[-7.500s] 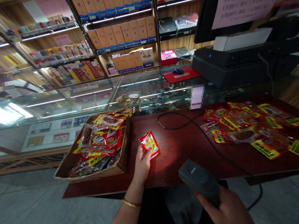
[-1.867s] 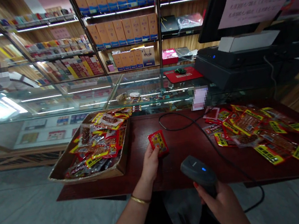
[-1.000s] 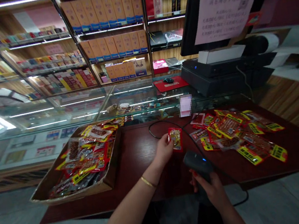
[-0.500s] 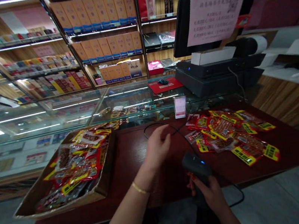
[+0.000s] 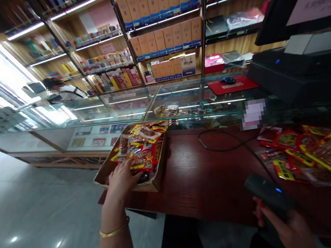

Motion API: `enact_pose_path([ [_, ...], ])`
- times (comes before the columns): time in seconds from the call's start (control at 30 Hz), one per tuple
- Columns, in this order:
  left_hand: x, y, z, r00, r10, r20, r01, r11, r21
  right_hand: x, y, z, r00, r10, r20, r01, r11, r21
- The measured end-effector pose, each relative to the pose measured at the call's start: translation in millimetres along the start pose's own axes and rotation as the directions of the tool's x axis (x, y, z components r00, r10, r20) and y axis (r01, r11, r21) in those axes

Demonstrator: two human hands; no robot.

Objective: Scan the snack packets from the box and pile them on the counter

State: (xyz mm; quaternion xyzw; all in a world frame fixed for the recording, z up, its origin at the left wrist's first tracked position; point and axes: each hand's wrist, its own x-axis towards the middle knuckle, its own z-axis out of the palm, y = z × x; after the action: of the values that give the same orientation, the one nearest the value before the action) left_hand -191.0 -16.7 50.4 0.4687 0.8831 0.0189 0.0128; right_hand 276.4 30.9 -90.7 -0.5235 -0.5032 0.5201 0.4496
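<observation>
My left hand (image 5: pixel 122 182) is over the near end of an open cardboard box (image 5: pixel 157 183), its fingers stretched out onto the snack packets (image 5: pixel 140 150) inside. These are clear packets with red and yellow printing, piled loosely; where exactly the fingertips touch is partly hidden. In my right hand (image 5: pixel 290 225) is a black barcode scanner (image 5: pixel 265 190), held by its grip, with a blue light glowing on top. A loose pile of similar snack packets (image 5: pixel 324 153) lies on the dark red table (image 5: pixel 189 174), to the right of the scanner.
The scanner's black cable (image 5: pixel 216 149) loops across the table. Behind stands a glass display counter (image 5: pixel 118 106) with a red mouse pad (image 5: pixel 242 83). A monitor (image 5: pixel 287 0) rises at right. Shelves hold boxed goods, and another person (image 5: pixel 67 91) is at far left.
My left hand has moved left from mid-table to the box and onto the packets. My view has turned left. The scanner stays in my right hand.
</observation>
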Motion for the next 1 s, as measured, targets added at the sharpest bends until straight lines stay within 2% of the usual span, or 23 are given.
enact_pose_path([
  [0.07, 3, 6, 1, 0.997, 0.078, -0.006, -0.078, 0.997, 0.003, -2, -6, 3, 1.0, 0.006, -0.002, -0.005, 1.0, 0.015],
  [0.13, 6, 12, -1, 0.994, 0.106, 0.003, -0.106, 0.994, 0.008, -3, -11, 4, 1.0, 0.017, -0.008, -0.016, 0.999, 0.037],
  [0.3, 5, 16, -17, 0.999, 0.052, 0.008, -0.052, 0.998, -0.023, -1, -4, 2, 1.0, 0.01, 0.019, -0.012, 0.998, 0.064],
  [0.33, 1, 16, -21, 0.998, 0.057, -0.033, -0.059, 0.997, -0.049, -1, -1, 1, 1.0, 0.008, 0.022, -0.009, 0.998, 0.061],
  [0.4, -11, 21, -32, 0.978, 0.05, -0.204, -0.079, 0.987, -0.14, 0, 3, -1, 0.999, 0.013, 0.031, -0.014, 0.999, 0.052],
  [0.47, -26, 33, -42, 0.904, -0.057, -0.423, -0.081, 0.95, -0.302, 2, 5, -2, 0.999, 0.026, 0.045, -0.027, 0.999, 0.034],
  [0.5, -34, 43, -45, 0.859, -0.138, -0.493, -0.093, 0.905, -0.415, 3, 5, -2, 0.998, 0.032, 0.057, -0.033, 0.999, 0.02],
  [0.53, -40, 56, -46, 0.833, -0.208, -0.513, -0.127, 0.83, -0.543, 3, 4, -2, 0.997, 0.032, 0.063, -0.033, 0.999, 0.01],
  [0.57, -45, 71, -44, 0.839, -0.24, -0.489, -0.186, 0.717, -0.672, 4, 3, -2, 0.998, 0.027, 0.062, -0.027, 1.0, 0.006],
  [0.63, -49, 105, -29, 0.919, -0.175, -0.354, -0.271, 0.374, -0.887, 4, 0, 0, 0.998, 0.016, 0.061, -0.017, 1.0, 0.008],
  [0.67, -50, 124, -17, 0.959, -0.1, -0.265, -0.244, 0.182, -0.953, 4, -2, 1, 0.998, 0.015, 0.058, -0.016, 1.0, 0.011],
  [0.7, -49, 142, -2, 0.985, -0.026, -0.173, -0.172, 0.013, -0.985, 3, -4, 2, 0.999, 0.018, 0.049, -0.019, 1.0, 0.013],
  [0.77, -47, 175, 30, 0.997, 0.079, -0.004, 0.014, -0.223, -0.975, 2, -8, 6, 0.999, 0.027, 0.027, -0.027, 1.0, 0.012],
  [0.83, -48, 198, 60, 0.983, 0.141, 0.118, 0.162, -0.358, -0.92, 0, -14, 9, 1.0, 0.02, 0.004, -0.02, 1.0, 0.014],
  [0.9, -50, 210, 81, 0.968, 0.199, 0.152, 0.224, -0.414, -0.882, -2, -20, 13, 1.0, 0.003, -0.009, -0.003, 1.0, 0.016],
  [0.93, -52, 213, 88, 0.965, 0.225, 0.135, 0.219, -0.407, -0.887, -3, -22, 14, 1.0, -0.006, -0.017, 0.007, 1.0, 0.018],
  [1.0, -56, 211, 99, 0.962, 0.268, 0.046, 0.133, -0.314, -0.94, -5, -27, 17, 0.999, -0.02, -0.041, 0.021, 0.999, 0.024],
])
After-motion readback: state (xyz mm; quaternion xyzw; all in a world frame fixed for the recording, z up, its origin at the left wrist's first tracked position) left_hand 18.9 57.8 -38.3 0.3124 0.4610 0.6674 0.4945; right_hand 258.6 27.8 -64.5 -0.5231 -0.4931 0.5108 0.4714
